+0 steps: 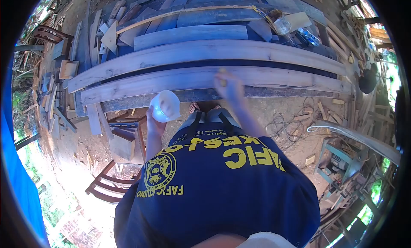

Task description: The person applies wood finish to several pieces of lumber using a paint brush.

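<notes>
White and glossy, a bowl [159, 115] sits in the left hand [153, 124], whose fingers are curled in against its side, open just as far as the bowl's body needs. It is held at the front edge of the counter [128, 103], probably to keep it within easy reach of the other hand while leaving the wood uncovered. The left forearm points forward from the body, the elbow kept low and near the side. The right arm reaches further, slanting forward and inward, so that the right hand [230, 88] is over the middle of the near plank [171, 80]. Its fingers are drawn in around a small yellowish thing [222, 71]; blur hides what it is, how tight the grip is, and whether it touches the wood. Near plank and far plank [171, 55] lie lengthwise across the counter, roughly side by side with a dark gap between them, likely laid so that both faces can be reached from one standing place. Loose offcuts [190, 32] lie beyond, apparently kept out of the way.
</notes>
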